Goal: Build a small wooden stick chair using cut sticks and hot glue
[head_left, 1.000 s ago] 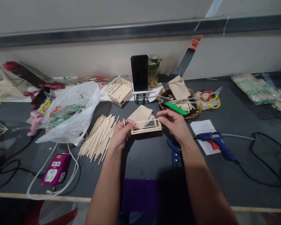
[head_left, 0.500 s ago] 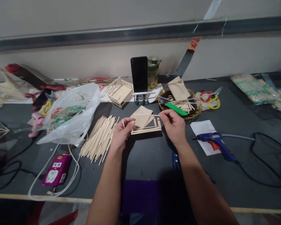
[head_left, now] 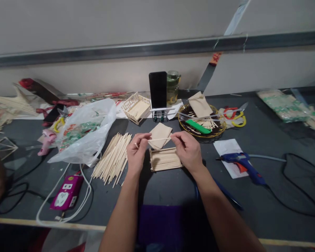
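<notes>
Between my left hand [head_left: 137, 154] and my right hand [head_left: 187, 151], a thin wooden stick [head_left: 160, 139] is stretched level, its ends pinched by the fingers of each. A second short stick [head_left: 136, 145] pokes out of my left hand. Just below them, a small tray-like piece made of glued sticks [head_left: 166, 159] lies on the dark table, its right end partly hidden by my right hand. Behind the held stick are brown paper-like squares [head_left: 160, 132]. A pile of loose wooden sticks [head_left: 112, 157] is left of my left hand.
A blue glue gun [head_left: 238, 159] rests on white paper at right. Behind are a wire basket [head_left: 217, 134] with a green comb [head_left: 198, 126], a phone [head_left: 158, 90] on a stand and a finished stick model [head_left: 136, 107]. A plastic bag [head_left: 86, 129] and purple power strip [head_left: 67, 191] are at left.
The stick piece, earlier tilted up between my hands, now lies flatter and nearer to me. My hands have drawn together, and both now grip the stick's ends. The view has tilted up slightly.
</notes>
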A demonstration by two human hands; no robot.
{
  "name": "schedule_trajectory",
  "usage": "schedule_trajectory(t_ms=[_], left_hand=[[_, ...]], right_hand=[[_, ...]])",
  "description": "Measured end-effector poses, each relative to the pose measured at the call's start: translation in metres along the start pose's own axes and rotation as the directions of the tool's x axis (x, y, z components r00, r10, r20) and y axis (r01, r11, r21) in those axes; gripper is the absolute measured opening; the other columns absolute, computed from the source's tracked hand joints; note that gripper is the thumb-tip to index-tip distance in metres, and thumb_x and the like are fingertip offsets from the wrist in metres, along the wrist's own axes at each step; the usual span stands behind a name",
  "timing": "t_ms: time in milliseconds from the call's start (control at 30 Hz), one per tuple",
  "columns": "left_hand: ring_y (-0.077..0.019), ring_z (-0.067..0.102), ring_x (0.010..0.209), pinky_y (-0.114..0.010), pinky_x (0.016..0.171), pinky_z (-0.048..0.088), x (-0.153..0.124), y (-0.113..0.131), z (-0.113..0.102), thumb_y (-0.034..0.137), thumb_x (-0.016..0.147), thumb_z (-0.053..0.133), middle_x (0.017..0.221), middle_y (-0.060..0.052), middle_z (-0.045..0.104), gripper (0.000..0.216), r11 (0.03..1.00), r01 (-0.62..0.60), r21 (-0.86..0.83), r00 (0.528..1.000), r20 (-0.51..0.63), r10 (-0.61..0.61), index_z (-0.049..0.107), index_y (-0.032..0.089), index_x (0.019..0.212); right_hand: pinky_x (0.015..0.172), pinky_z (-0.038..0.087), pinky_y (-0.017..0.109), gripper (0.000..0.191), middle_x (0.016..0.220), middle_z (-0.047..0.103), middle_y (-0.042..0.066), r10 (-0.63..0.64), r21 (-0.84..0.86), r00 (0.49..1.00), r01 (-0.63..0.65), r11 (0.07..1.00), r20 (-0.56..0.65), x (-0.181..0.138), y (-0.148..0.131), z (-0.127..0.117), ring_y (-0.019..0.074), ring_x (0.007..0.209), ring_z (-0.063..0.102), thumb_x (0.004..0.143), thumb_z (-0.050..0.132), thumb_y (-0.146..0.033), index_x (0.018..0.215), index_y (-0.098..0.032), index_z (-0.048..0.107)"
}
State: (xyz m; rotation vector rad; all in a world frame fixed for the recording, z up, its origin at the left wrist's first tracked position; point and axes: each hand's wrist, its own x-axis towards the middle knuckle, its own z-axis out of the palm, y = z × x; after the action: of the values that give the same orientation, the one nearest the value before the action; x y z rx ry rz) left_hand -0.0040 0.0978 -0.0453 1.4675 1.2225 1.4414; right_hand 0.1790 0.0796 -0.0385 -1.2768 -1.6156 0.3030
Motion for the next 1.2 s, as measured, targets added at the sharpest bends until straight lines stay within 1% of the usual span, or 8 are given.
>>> schedule_trajectory(t_ms=[67, 133, 267, 500, 833, 933, 1067, 1200], left_hand=[[-0.0158, 0.061, 0.074, -0.026, 0.063, 0.044, -0.0015, 0.0059, 0.0001, 0.041, 0.083, 0.070, 0.082, -0.005, 0.069, 0.022, 0.997, -0.074, 0.035, 0.995, 0.073, 0.072, 0.076, 0.020, 0.090], [-0.0152, 0.061, 0.070, -0.026, 0.061, 0.044, -0.0024, 0.0089, 0.0006, 0.033, 0.081, 0.072, 0.076, -0.004, 0.069, 0.013, 0.990, -0.117, 0.081, 0.989, 0.104, 0.108, 0.077, 0.021, 0.083], [-0.0139, 0.058, 0.062, -0.026, 0.060, 0.044, -0.0024, 0.0085, 0.0007, 0.032, 0.084, 0.068, 0.065, -0.001, 0.066, 0.017, 0.992, -0.065, 0.108, 0.997, 0.042, 0.060, 0.076, 0.020, 0.078], [-0.0148, 0.058, 0.063, -0.026, 0.062, 0.043, -0.0017, 0.0106, 0.0006, 0.031, 0.082, 0.069, 0.065, -0.001, 0.066, 0.015, 0.996, 0.002, 0.085, 0.999, 0.047, -0.007, 0.077, 0.020, 0.075], [-0.0160, 0.060, 0.065, -0.027, 0.063, 0.044, -0.0034, 0.0089, 0.0017, 0.029, 0.082, 0.069, 0.068, -0.003, 0.069, 0.012, 0.991, -0.064, 0.117, 0.991, 0.121, 0.050, 0.078, 0.022, 0.076], [-0.0156, 0.059, 0.064, -0.026, 0.063, 0.044, -0.0025, 0.0086, 0.0015, 0.030, 0.082, 0.069, 0.066, -0.002, 0.068, 0.014, 0.993, -0.045, 0.112, 0.991, 0.130, 0.031, 0.077, 0.021, 0.074], [-0.0147, 0.057, 0.062, -0.026, 0.061, 0.043, -0.0007, 0.0101, 0.0012, 0.031, 0.081, 0.068, 0.063, -0.001, 0.065, 0.017, 0.995, 0.022, 0.100, 0.993, 0.112, -0.034, 0.074, 0.019, 0.071], [-0.0152, 0.058, 0.062, -0.026, 0.061, 0.043, -0.0015, 0.0118, 0.0024, 0.032, 0.079, 0.068, 0.063, -0.001, 0.066, 0.018, 0.991, 0.062, 0.116, 0.991, 0.108, -0.074, 0.073, 0.019, 0.067]], right_hand=[[0.072, 0.047, 0.030, 0.016, 0.080, 0.069, 0.004, 0.022, 0.057, 1.000, -0.022, 0.998, 0.015, -0.0007, -0.0031, 0.0015, 0.0180, 0.077, 0.063, 0.095, 0.053, -0.025, 0.085, -0.020, 0.065], [0.072, 0.049, 0.029, 0.016, 0.080, 0.070, 0.003, 0.073, 0.154, 0.997, -0.078, 0.985, 0.033, -0.0012, -0.0054, 0.0027, 0.0169, 0.076, 0.065, 0.096, 0.053, -0.025, 0.089, -0.021, 0.067], [0.074, 0.051, 0.028, 0.017, 0.085, 0.074, 0.003, 0.169, 0.288, 0.984, -0.176, 0.941, 0.046, -0.0016, -0.0054, 0.0041, 0.0161, 0.080, 0.068, 0.096, 0.053, -0.025, 0.100, -0.021, 0.068], [0.065, 0.049, 0.028, 0.011, 0.086, 0.072, 0.004, 0.088, 0.160, 0.996, -0.090, 0.983, 0.020, -0.0029, -0.0042, 0.0030, 0.0155, 0.070, 0.062, 0.091, 0.061, -0.028, 0.093, -0.022, 0.070], [0.063, 0.044, 0.028, 0.019, 0.068, 0.063, 0.002, -0.110, -0.060, 0.994, 0.112, 0.992, 0.027, 0.0009, -0.0066, -0.0018, 0.0150, 0.061, 0.055, 0.091, 0.051, -0.018, 0.078, -0.021, 0.064], [0.063, 0.044, 0.028, 0.020, 0.067, 0.063, 0.001, -0.074, -0.006, 0.997, 0.074, 0.997, 0.022, 0.0012, -0.0043, -0.0013, 0.0149, 0.061, 0.056, 0.091, 0.051, -0.018, 0.075, -0.021, 0.063], [0.068, 0.048, 0.027, 0.015, 0.078, 0.070, 0.003, 0.009, 0.175, 0.996, -0.024, 0.984, 0.087, 0.0019, -0.0015, -0.0023, 0.0159, 0.071, 0.064, 0.093, 0.054, -0.022, 0.085, -0.020, 0.067], [0.067, 0.048, 0.028, 0.017, 0.075, 0.069, 0.003, -0.031, 0.099, 0.995, 0.021, 0.995, 0.100, 0.0026, -0.0004, -0.0045, 0.0161, 0.070, 0.062, 0.093, 0.054, -0.024, 0.083, -0.021, 0.067]])
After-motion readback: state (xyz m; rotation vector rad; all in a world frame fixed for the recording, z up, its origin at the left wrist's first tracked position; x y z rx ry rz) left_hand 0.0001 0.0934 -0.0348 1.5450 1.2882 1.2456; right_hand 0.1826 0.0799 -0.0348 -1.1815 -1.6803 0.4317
